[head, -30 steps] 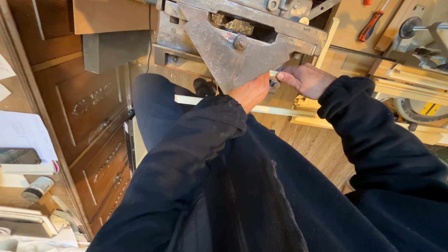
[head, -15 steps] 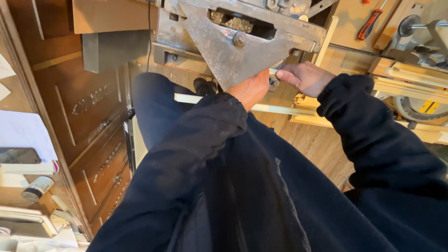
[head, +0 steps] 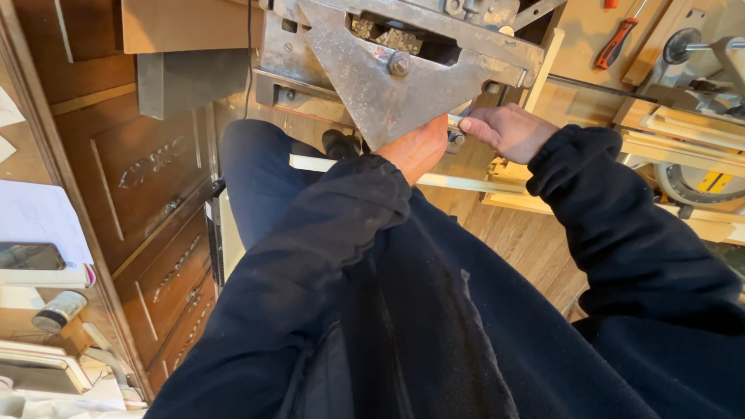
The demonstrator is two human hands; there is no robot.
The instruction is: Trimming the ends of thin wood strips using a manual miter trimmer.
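Your work sits at the worn grey triangular steel plate of the bench machine, whose lower tip hangs right in front of you. Nothing in view looks finished or taken apart: the plate is in place with its round bolt seated, so I judge you are in the middle of an adjustment, with whatever tightening or setting remains yet to be done.

Your right hand has its fingers curled closed around a small silvery metal knob or handle just right of the plate's tip; the grip looks firm.

Your left hand presses up against the plate's lower point. Its fingers are hidden behind the steel, so I cannot tell whether they grip anything or only steady the plate.

Below lie pale wooden strips on the plank floor, and a carved dark wooden cabinet stands at your left.
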